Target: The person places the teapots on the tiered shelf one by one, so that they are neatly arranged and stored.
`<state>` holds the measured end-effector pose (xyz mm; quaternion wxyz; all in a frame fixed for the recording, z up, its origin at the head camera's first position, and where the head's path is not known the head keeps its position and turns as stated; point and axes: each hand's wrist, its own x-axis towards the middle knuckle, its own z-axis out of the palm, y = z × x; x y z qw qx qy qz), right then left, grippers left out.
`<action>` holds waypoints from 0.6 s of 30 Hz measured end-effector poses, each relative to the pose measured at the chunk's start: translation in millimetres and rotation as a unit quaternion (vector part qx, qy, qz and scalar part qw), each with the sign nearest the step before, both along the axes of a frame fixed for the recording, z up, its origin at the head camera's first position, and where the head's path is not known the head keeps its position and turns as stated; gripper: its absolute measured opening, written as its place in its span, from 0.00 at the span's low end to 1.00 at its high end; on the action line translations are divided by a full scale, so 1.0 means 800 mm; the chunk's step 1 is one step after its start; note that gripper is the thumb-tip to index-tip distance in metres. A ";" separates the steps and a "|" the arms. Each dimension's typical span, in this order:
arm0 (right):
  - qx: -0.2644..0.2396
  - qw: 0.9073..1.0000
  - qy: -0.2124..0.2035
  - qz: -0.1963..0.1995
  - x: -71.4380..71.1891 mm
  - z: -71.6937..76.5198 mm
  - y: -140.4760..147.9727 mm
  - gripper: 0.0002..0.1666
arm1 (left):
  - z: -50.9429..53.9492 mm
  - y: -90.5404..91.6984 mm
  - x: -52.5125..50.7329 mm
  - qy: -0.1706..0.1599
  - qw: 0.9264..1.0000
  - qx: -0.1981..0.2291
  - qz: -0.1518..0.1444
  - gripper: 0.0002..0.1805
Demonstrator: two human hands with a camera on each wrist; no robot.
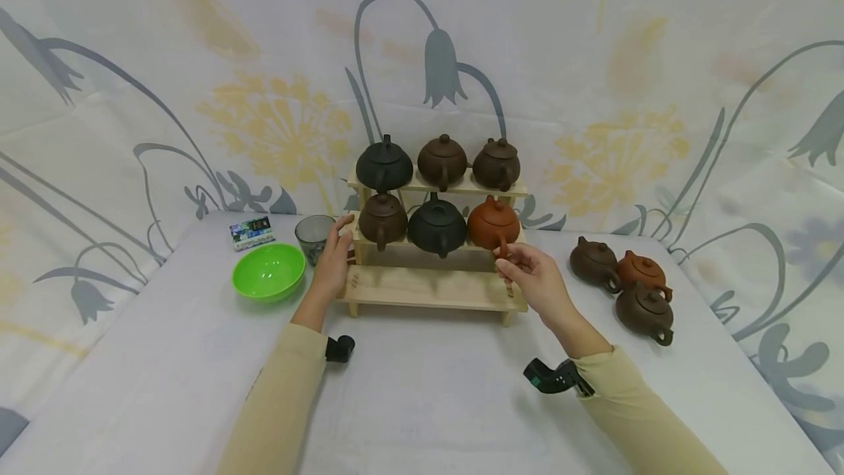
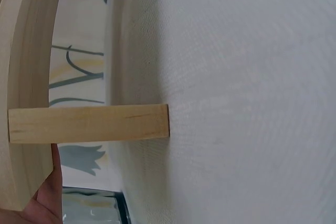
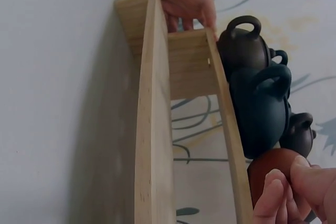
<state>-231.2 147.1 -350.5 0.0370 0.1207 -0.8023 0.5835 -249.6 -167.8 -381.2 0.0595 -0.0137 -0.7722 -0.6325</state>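
Nearest camera: left sleeve [image 1: 270, 409], beige, in from 7 o'clock, with black wrist device [image 1: 340, 349] at the cuff. Far left on white tabletop [image 1: 422, 402], about 9 o'clock: small printed box [image 1: 251, 233]. Just off its 5 o'clock: bright green bowl [image 1: 267, 273]. At the bowl's 2 o'clock: smoky glass [image 1: 313, 230], just beside left grip [image 1: 332, 262]. Left grip curled round left end of tiered wooden stand [image 1: 422, 289], at the stand's 9 o'clock.

On top tier, left to right: upper black teapot [image 1: 385, 167], upper brown teapot [image 1: 442, 160], dark brown teapot [image 1: 494, 165]. On middle tier, left to right: lower brown teapot [image 1: 382, 220], lower black teapot [image 1: 437, 226], then orange-red teapot [image 1: 492, 224] at the right end. All upright, with handles toward 6 o'clock.

Right grip [image 1: 535, 281] at the orange-red teapot's 5 o'clock, pinching its handle between thumb and fingers. Right sleeve [image 1: 649, 416], also beige, in from between 4 and 5 o'clock.

Far right on the tabletop, between 3 and 4 o'clock, well apart from the stand: close cluster of rear brown teapot [image 1: 593, 262], second orange-red teapot [image 1: 639, 270], front brown teapot [image 1: 642, 310]. Behind everything, toward 12 o'clock: floral cloth [image 1: 290, 13].
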 end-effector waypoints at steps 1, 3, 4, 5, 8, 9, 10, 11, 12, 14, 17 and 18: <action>0.000 1.000 0.000 0.001 0.000 0.000 0.000 0.15 | -0.004 -0.001 -0.003 0.005 1.000 -0.006 0.002 0.25; 0.002 1.000 -0.001 0.001 0.000 0.000 0.001 0.16 | -0.016 -0.004 -0.011 0.012 1.000 -0.011 0.005 0.26; 0.005 1.000 -0.001 0.001 0.001 0.001 0.001 0.16 | -0.016 -0.003 -0.011 0.014 1.000 -0.015 0.006 0.26; 0.009 1.000 -0.001 0.000 0.001 0.001 0.002 0.17 | -0.015 -0.003 -0.011 0.015 1.000 -0.018 0.007 0.26; 0.021 1.000 -0.001 0.001 0.002 0.000 0.006 0.20 | -0.015 -0.002 -0.010 0.012 1.000 -0.019 0.008 0.26; 0.024 1.000 -0.001 0.001 0.003 0.000 0.008 0.21 | -0.015 -0.002 -0.010 0.010 1.000 -0.018 0.007 0.26; 0.028 1.000 -0.002 0.001 0.003 -0.001 0.011 0.22 | -0.015 -0.002 -0.010 0.008 1.000 -0.017 0.006 0.26; 0.029 1.000 -0.002 0.003 0.003 -0.002 0.013 0.22 | -0.014 -0.002 -0.010 0.008 1.000 -0.017 0.005 0.25; 0.028 1.000 -0.002 0.004 0.003 -0.003 0.016 0.22 | -0.015 -0.002 -0.010 0.007 1.000 -0.016 0.004 0.25; 0.026 1.000 -0.001 0.008 0.004 -0.005 0.022 0.22 | -0.014 -0.002 -0.010 0.008 1.000 -0.017 0.004 0.26; 0.022 1.000 0.002 0.009 0.007 -0.006 0.032 0.22 | -0.014 -0.003 -0.010 0.007 1.000 -0.025 0.007 0.25; 0.022 1.000 0.002 0.006 0.008 -0.007 0.035 0.22 | -0.014 -0.003 -0.009 0.006 1.000 -0.028 0.009 0.25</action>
